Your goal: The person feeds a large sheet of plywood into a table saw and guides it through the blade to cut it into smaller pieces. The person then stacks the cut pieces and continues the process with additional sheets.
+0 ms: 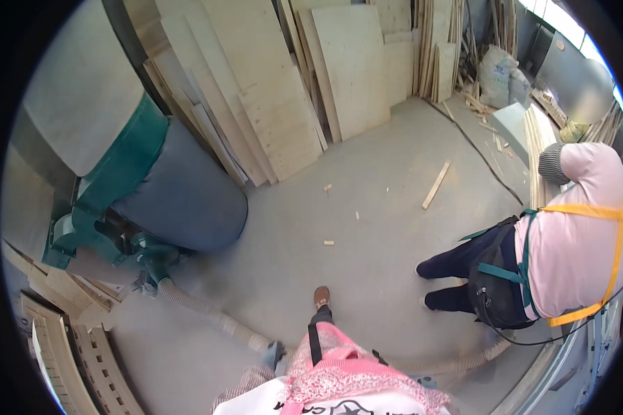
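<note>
My left hand point(273, 354), in a blue-grey glove, hangs low beside my body. Below it a ribbed, pale flexible hose point(235, 330) runs along the floor; whether the hand touches it I cannot tell. Only a small part of my gloved right hand point(428, 382) shows past my pink apron point(339, 360), near the right stretch of the hose. The fingers of both hands are too small and blurred to read, and I see no object in either one.
A green dust collector point(121, 162) with a dark bag point(187, 190) stands left. Wooden boards point(256, 104) lean on the far wall. A person in a pink shirt point(574, 242) handles planks point(535, 152) at right. A wood strip point(436, 185) and offcuts litter the floor. Slotted wooden pieces point(100, 370) lie lower left.
</note>
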A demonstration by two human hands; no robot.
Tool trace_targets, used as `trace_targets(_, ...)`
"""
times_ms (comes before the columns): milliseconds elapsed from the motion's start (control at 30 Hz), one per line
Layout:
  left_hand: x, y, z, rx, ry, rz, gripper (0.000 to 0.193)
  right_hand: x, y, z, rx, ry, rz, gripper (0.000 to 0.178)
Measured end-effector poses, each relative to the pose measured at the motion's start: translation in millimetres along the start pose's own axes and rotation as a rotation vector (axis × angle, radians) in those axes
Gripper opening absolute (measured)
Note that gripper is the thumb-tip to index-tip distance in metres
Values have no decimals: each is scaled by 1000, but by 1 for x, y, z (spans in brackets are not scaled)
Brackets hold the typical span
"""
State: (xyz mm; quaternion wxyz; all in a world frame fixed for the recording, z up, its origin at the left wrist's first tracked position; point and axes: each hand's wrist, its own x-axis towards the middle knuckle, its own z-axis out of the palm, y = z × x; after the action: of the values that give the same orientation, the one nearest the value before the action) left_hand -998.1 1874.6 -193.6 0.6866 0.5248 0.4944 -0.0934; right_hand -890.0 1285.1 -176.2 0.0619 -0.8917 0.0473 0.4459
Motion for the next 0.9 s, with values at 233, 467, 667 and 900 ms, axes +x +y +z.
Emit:
trace_targets(233, 53, 286, 54, -119, -48, 76, 45, -9, -226, -222, 765, 425, 35, 32)
trace_targets(467, 99, 311, 36, -90, 12, -72, 43, 27, -379, -353, 738, 377, -166, 33)
trace_targets(667, 123, 255, 6, 39, 11, -488, 39, 101, -315, -321, 659, 322, 48, 32)
trace_targets(900, 204, 339, 69, -45, 100, -310, 37, 196, -184, -273, 1064, 128, 328, 20)
